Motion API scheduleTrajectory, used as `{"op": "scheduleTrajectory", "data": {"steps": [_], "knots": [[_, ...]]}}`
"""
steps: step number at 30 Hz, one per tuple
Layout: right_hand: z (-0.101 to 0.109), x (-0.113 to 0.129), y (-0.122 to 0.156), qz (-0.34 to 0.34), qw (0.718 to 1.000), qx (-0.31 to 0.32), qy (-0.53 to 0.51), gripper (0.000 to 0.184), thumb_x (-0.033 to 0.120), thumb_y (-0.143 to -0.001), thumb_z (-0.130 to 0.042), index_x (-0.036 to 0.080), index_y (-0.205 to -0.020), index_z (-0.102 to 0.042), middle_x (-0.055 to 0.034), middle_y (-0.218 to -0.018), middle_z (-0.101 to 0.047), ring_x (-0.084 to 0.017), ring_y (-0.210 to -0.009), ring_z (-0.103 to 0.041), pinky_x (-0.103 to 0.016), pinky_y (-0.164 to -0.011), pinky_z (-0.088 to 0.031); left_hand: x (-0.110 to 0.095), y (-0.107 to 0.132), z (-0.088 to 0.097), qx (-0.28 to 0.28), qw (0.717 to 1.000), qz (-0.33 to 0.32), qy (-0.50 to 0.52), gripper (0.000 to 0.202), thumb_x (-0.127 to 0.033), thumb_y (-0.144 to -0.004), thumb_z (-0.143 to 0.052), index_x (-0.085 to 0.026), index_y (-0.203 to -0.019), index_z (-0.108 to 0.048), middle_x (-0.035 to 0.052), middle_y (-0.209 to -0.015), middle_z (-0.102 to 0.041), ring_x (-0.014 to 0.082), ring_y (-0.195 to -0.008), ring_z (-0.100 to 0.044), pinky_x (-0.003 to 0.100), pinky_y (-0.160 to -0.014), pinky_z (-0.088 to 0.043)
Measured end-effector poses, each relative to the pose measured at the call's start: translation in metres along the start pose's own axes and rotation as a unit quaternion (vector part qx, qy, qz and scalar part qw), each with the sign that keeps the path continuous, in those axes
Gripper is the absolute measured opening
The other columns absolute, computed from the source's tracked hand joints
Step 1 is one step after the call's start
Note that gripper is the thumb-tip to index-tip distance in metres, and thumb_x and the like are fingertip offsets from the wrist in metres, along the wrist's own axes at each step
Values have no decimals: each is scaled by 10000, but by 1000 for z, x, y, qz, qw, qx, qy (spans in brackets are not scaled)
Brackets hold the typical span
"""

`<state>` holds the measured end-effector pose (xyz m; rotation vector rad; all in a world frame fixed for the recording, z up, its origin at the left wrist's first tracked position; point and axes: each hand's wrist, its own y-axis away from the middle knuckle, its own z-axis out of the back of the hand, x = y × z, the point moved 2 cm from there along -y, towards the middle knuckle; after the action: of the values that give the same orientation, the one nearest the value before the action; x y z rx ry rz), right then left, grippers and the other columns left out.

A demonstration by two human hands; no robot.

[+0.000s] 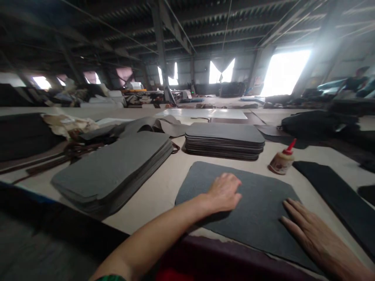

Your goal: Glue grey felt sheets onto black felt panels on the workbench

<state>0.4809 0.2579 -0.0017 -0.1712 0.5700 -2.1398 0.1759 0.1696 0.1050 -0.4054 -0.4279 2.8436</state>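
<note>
Left hand (224,193) lies palm down on the dark grey sheet (258,179), its fingers loosely together and slightly curled, pinching nothing. The right hand (310,230) rests flat on the same sheet's near right part with its fingers stretched out and close together, also gripping nothing. The sheet lies on the pale table (164,183), right in front of the person, and its near edge comes up to the near edge of the table. That is the first risk, as I judge it: with only flat palms on it, a push toward the body could slide the sheet off the table, or it could buckle between the two hands if they press inward. The glue bottle (283,160) with the red nozzle sits tilted just beyond the sheet's far right corner. A sweep of the right hand outward, or a shove of the sheet away from the person, could knock it over, and I cannot tell whether the nozzle is sealed, so glue might reach the sheet or the black strip (336,191) to the right. To the left, the fanned pile of grey sheets (114,168) is already slumped sideways, so a bump from the left forearm could spread it further. The neater stack (224,140) on the far side is well apart from both hands and looks safe.
</note>
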Motion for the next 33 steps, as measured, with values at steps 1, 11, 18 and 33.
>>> {"op": "scheduleTrajectory", "data": {"steps": [1, 11, 18, 33], "knots": [[-5, 0, 2, 35, 999, 3, 5, 465, 375, -940, -380, 253, -1279, -673, -90, -1483, -528, -336, -1418, -412, -543, -1079, -458, -14, -11, -13, 11, 1000, -21, 6, 286, -339, -896, -598, -188, -1139, -619, 90, -1174, -648, 259, -1129, -582, 389, -962, -514], [-18, -15, 19, 89, 995, -12, 38, 488, 300, -911, -388, 270, -1329, -639, -116, -1580, -392, -389, -1455, -331, -622, -1045, -436, -35, -38, -68, 116, 991, -26, 64, 804, -691, -951, -245, -131, -1521, -329, 138, -1629, -300, 315, -1521, -209, 553, -1230, -203], [-19, -15, 18, 65, 998, -3, 17, 481, 324, -941, -328, 280, -1271, -675, -110, -1522, -477, -381, -1445, -350, -622, -1065, -407, 30, 4, -31, 120, 979, 167, -1, 1075, -897, -804, -240, -142, -1569, -256, 164, -1665, -128, 347, -1548, -60, 576, -1247, -84], [-12, -9, 6, -7, 999, 24, -45, 557, 521, -960, -314, 217, -1263, -668, -157, -1451, -542, -373, -1411, -401, -597, -1105, -386, 79, 80, 7, 92, 958, 263, -67, 1051, -835, -859, -311, -45, -1551, -264, 227, -1642, -157, 344, -1539, -113, 472, -1249, -184]]}}
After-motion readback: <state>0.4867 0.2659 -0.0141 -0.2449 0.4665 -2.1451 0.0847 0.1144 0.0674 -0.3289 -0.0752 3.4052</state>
